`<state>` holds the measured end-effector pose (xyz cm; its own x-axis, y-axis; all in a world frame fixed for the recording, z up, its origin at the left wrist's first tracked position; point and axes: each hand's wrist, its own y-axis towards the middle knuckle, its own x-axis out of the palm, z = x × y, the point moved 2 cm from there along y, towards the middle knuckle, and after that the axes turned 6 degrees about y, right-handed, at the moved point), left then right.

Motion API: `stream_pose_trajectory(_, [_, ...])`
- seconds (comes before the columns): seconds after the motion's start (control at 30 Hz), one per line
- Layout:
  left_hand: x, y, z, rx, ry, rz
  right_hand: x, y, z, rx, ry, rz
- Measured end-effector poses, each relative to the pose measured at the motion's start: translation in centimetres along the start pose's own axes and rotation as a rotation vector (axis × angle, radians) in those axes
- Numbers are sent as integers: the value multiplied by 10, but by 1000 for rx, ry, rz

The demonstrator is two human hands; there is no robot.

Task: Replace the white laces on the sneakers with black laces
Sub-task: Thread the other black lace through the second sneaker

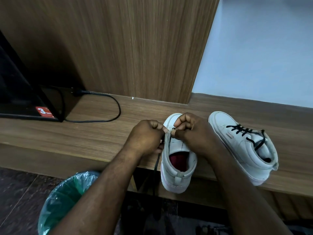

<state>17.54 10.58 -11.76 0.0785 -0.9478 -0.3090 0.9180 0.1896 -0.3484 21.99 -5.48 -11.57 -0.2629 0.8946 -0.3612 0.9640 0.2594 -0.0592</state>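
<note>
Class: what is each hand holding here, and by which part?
The right hand pinches the black lace near its tip, over the unlaced sneaker; the left hand grips it further along.

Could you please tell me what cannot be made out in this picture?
All in the head view:
- the near sneaker's eyelets, covered by the left hand and right hand.
- the black lace's lower end, lost in shadow under the shelf.
- the red sticker's small print, too small.
- the bin, cut off by the left forearm and bottom edge.
</note>
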Motion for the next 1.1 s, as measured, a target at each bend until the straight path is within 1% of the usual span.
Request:
stream_pose_trajectory(0.1, [4,3,-2,-4,45,17,2,0,-2,-8,-25,-4])
stream_pose_trajectory(0.17, [6,7,-3,-29,57,-12,1,-1,-2,-11,-50,-7])
stream_pose_trajectory(0.23, [3,12,-6,-48,154,-38,1,-3,-1,-20,-65,1])
stream_pose_trajectory(0.27, [-3,16,-8,-36,284,-26,1,-4,-2,-22,-61,4])
stream_pose_trajectory(0.33, [-22,26,-15,-36,626,45,1,-6,-2,-23,-37,3])
stream_pose_trajectory(0.4, [-38,28,-21,-94,927,75,-2,-7,-3,-26,-25,16])
stream_pose_trajectory(0.47, [-45,27,-24,-129,1119,65,-5,-7,-2,-22,-21,36])
stream_pose_trajectory(0.5, [-48,26,-24,-128,1121,83,-6,-7,-2,-20,-18,42])
stream_pose_trajectory(0.53, [-49,24,-22,-108,1055,113,-5,-7,-2,-20,-19,44])
stream_pose_trajectory(0.6, [-47,22,-17,60,779,160,-3,-7,-3,-22,-25,43])
stream_pose_trajectory(0.67, [-34,11,-7,221,472,107,-2,-6,-3,-23,-27,42])
stream_pose_trajectory(0.7, [-26,6,-1,268,387,67,-3,-6,-3,-25,-29,42])
stream_pose_trajectory(0.73, [-18,2,3,296,364,37,-4,-6,-3,-26,-32,41])
stream_pose_trajectory(0.8, [-6,1,5,317,402,13,-4,-6,-2,-24,-39,44])
stream_pose_trajectory(0.93, [-2,7,1,283,384,36,-3,-6,0,-27,-58,51])
stream_pose_trajectory(1.0, [-1,11,0,252,424,27,-2,-5,1,-25,-56,53])
stream_pose_trajectory(1.03, [-1,15,-2,237,499,22,-2,-5,2,-26,-51,59])
stream_pose_trajectory(1.1, [-8,24,-5,159,792,31,-2,-4,3,-32,-46,80])
